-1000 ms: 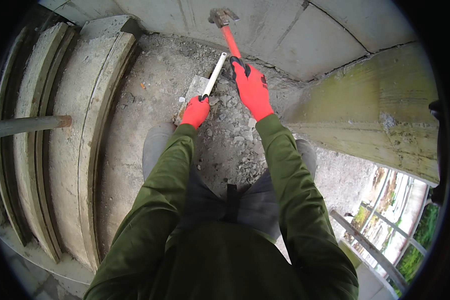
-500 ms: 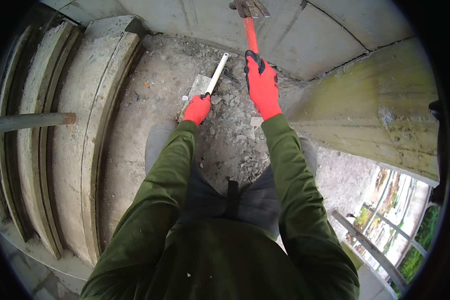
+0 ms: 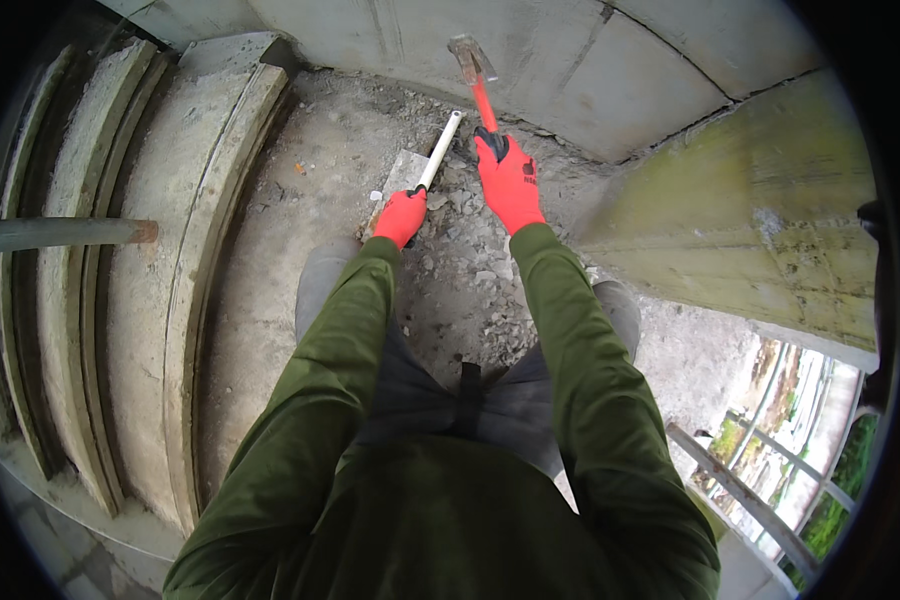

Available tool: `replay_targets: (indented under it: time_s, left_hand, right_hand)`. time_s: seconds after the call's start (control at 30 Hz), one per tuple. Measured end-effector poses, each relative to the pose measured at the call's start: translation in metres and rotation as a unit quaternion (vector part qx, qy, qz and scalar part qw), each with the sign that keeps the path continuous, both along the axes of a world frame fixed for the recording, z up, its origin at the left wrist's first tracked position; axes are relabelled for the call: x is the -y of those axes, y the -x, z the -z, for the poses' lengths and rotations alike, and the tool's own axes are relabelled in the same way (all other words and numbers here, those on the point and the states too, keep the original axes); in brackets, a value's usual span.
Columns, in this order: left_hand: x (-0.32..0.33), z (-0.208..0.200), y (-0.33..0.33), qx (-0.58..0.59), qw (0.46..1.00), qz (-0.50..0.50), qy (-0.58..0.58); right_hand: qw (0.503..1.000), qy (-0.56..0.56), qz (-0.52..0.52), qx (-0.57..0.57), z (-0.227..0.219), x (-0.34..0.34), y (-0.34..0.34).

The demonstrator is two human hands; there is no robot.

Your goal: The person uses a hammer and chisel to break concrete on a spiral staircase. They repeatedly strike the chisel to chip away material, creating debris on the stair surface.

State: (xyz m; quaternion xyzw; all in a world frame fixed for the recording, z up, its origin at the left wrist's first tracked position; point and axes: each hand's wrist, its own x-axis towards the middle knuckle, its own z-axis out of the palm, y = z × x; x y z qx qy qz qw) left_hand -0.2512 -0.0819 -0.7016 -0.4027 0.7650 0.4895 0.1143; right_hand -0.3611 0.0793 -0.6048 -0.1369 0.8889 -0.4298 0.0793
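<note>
In a red glove with dark fingertips, my left hand (image 3: 401, 217) is closed round the lower end of a slim white tube (image 3: 440, 150). The tube leans up and to the right, with a small hole at its upper end. My right hand (image 3: 510, 183), gloved the same way, grips a hammer (image 3: 483, 105) by its red handle. The worn grey hammer head is above and slightly right of the tube's upper end, apart from it. Broken rubble (image 3: 475, 240) lies under and between my hands. A pale flat slab (image 3: 402, 172) shows beside the left glove.
Curved concrete steps (image 3: 185, 250) rise on the left, with a metal pipe (image 3: 70, 233) jutting across them. A grey wall (image 3: 630, 70) closes the far side. On the right stand a greenish slanted panel (image 3: 740, 220) and a metal railing (image 3: 745, 495).
My right hand has swung the hammer down and to the left, bringing its head nearer the tube's upper end. The left hand and tube have barely moved.
</note>
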Motion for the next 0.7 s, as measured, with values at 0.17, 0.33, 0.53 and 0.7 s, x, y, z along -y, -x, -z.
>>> replay_targets:
  time_s: [0.17,0.33,0.53,0.7]
  left_hand:
    - [0.005,0.011,0.003,-0.026,0.997,0.009,0.066]
    - [0.007,0.039,-0.009,-0.08,0.973,0.01,0.217]
    - [0.013,-0.015,0.006,-0.028,0.887,-0.07,-0.457]
    - [-0.016,0.016,-0.026,0.066,0.966,0.249,-0.027]
  right_hand:
    - [0.981,-0.106,0.036,0.158,0.047,-0.019,0.005]
    - [0.959,-0.017,0.072,0.275,0.064,-0.04,-0.046]
    - [0.95,-0.081,0.152,0.262,0.135,-0.112,-0.037]
    - [0.93,-0.065,0.15,0.329,0.159,-0.11,-0.04]
